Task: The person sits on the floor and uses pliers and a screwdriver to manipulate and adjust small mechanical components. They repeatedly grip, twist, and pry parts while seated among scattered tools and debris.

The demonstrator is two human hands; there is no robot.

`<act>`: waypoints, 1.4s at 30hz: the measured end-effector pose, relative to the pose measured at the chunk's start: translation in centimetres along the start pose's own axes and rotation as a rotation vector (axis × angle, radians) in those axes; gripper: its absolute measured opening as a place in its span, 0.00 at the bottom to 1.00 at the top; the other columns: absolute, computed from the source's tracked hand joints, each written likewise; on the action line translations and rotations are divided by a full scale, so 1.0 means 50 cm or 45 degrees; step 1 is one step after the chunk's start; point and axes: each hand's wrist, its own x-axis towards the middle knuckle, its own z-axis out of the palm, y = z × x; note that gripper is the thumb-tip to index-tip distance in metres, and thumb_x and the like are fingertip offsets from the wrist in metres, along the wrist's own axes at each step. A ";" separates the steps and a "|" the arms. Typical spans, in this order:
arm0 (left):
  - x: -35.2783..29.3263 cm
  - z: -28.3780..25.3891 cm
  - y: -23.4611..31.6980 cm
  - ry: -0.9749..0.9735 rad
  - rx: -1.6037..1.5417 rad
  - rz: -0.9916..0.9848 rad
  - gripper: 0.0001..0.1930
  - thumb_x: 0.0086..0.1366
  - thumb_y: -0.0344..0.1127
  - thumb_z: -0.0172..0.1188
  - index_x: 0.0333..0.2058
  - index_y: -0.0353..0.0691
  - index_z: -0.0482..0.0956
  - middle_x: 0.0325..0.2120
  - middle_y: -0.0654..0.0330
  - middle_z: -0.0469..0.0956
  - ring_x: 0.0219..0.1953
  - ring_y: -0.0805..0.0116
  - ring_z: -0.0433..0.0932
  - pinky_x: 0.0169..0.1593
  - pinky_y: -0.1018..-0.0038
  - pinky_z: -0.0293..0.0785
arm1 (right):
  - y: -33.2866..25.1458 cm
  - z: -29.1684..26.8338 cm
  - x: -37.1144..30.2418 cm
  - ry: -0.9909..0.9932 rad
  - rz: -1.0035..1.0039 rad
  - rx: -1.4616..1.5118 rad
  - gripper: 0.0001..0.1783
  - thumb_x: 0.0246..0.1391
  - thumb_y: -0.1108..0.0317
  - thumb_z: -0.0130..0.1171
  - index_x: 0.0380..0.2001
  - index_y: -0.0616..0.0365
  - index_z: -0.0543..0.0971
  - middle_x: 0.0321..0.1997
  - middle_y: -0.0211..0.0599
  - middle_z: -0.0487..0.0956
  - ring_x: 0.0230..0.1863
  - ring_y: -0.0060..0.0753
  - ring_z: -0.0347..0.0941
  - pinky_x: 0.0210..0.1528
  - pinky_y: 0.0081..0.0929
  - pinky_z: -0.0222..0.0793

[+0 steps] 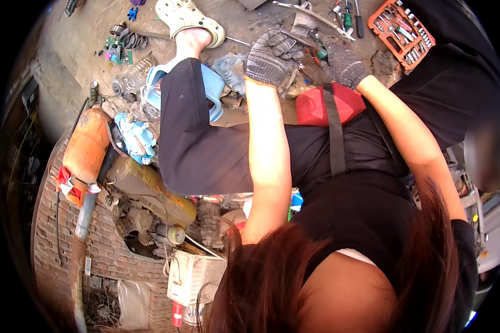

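Grey knitted gloves with an orange cuff cover both of my hands. My left hand (270,60) is closed, its fingers curled by a dark metal piece (299,39) that I cannot make out clearly. Just to its right, my right hand (344,65) is also closed, its fingertips beside a small green part (321,54). Whatever it grips is mostly hidden by the glove. Between and below the hands, dark parts lie in shadow. A red container (311,106) sits between my legs, under my forearms.
An orange socket set case (401,34) lies open at the far right, beside screwdrivers (348,21). A light blue plastic stool (212,83) stands left, near a coil spring (139,75). An orange cylinder (88,144) and a brick wall (55,222) are further left.
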 end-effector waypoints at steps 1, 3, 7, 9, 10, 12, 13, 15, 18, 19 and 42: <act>-0.003 -0.006 -0.001 0.054 -0.014 0.041 0.17 0.62 0.42 0.48 0.14 0.47 0.64 0.09 0.67 0.58 0.16 0.69 0.56 0.28 0.71 0.59 | -0.001 0.001 0.000 0.068 -0.051 -0.025 0.28 0.46 0.65 0.56 0.52 0.62 0.64 0.41 0.56 0.73 0.45 0.55 0.70 0.47 0.42 0.66; -0.002 0.008 -0.013 0.161 -0.039 0.098 0.17 0.62 0.42 0.47 0.14 0.48 0.63 0.09 0.68 0.57 0.17 0.70 0.56 0.27 0.72 0.57 | -0.014 -0.013 0.001 0.022 -0.027 0.031 0.28 0.48 0.64 0.56 0.52 0.62 0.64 0.43 0.56 0.73 0.46 0.56 0.69 0.48 0.41 0.65; 0.004 0.001 -0.024 -0.133 -0.079 0.124 0.15 0.62 0.40 0.47 0.16 0.47 0.65 0.10 0.67 0.57 0.17 0.71 0.55 0.29 0.74 0.59 | -0.038 -0.022 -0.008 -0.208 0.101 0.281 0.29 0.52 0.59 0.55 0.54 0.62 0.64 0.49 0.56 0.70 0.51 0.56 0.66 0.53 0.39 0.62; 0.000 0.026 -0.044 0.132 0.058 0.312 0.14 0.62 0.38 0.46 0.16 0.46 0.64 0.10 0.67 0.56 0.16 0.74 0.53 0.32 0.74 0.63 | -0.045 -0.022 -0.015 -0.235 0.111 0.342 0.29 0.53 0.58 0.54 0.54 0.62 0.64 0.50 0.56 0.69 0.52 0.56 0.65 0.53 0.39 0.61; -0.001 0.031 -0.050 0.194 0.151 0.395 0.12 0.62 0.37 0.48 0.20 0.43 0.68 0.13 0.66 0.61 0.18 0.74 0.56 0.34 0.76 0.65 | -0.051 -0.026 -0.018 -0.270 0.110 0.360 0.29 0.53 0.57 0.54 0.54 0.62 0.64 0.50 0.57 0.69 0.52 0.56 0.65 0.53 0.39 0.61; 0.001 0.020 -0.052 0.328 0.348 0.572 0.09 0.63 0.35 0.50 0.26 0.40 0.73 0.17 0.66 0.68 0.21 0.74 0.62 0.36 0.79 0.66 | -0.067 -0.032 -0.020 -0.326 0.192 0.447 0.28 0.54 0.57 0.54 0.53 0.63 0.64 0.50 0.57 0.69 0.52 0.56 0.65 0.53 0.38 0.62; 0.019 0.002 -0.052 0.378 0.451 0.633 0.07 0.63 0.34 0.52 0.28 0.39 0.74 0.19 0.66 0.70 0.22 0.75 0.65 0.36 0.80 0.66 | -0.065 -0.032 -0.022 -0.315 0.214 0.431 0.28 0.54 0.57 0.54 0.53 0.63 0.64 0.49 0.57 0.69 0.52 0.57 0.65 0.53 0.38 0.62; 0.046 -0.020 -0.051 0.446 0.545 0.708 0.07 0.62 0.33 0.54 0.36 0.36 0.75 0.23 0.64 0.74 0.26 0.75 0.69 0.34 0.80 0.68 | -0.064 -0.044 -0.023 -0.298 0.248 0.410 0.26 0.53 0.59 0.53 0.52 0.63 0.64 0.49 0.57 0.69 0.51 0.58 0.65 0.52 0.39 0.62; 0.020 -0.017 -0.046 0.604 0.944 0.829 0.10 0.62 0.34 0.53 0.35 0.33 0.76 0.26 0.60 0.77 0.27 0.72 0.73 0.32 0.77 0.69 | -0.042 -0.006 -0.027 -0.092 0.154 0.308 0.25 0.52 0.63 0.53 0.51 0.63 0.65 0.47 0.58 0.70 0.49 0.59 0.66 0.50 0.41 0.63; 0.018 -0.008 -0.050 0.694 1.270 0.905 0.10 0.61 0.34 0.54 0.36 0.32 0.76 0.27 0.58 0.77 0.29 0.70 0.73 0.34 0.76 0.69 | -0.036 -0.003 -0.030 -0.082 0.179 0.303 0.24 0.51 0.64 0.53 0.50 0.64 0.65 0.46 0.59 0.70 0.48 0.59 0.66 0.49 0.42 0.64; 0.060 -0.027 -0.082 0.716 2.040 1.421 0.11 0.58 0.33 0.56 0.34 0.30 0.77 0.31 0.47 0.76 0.34 0.51 0.72 0.42 0.62 0.66 | -0.054 0.017 0.043 0.372 0.346 1.353 0.20 0.50 0.60 0.59 0.44 0.58 0.74 0.35 0.42 0.78 0.38 0.38 0.75 0.44 0.31 0.68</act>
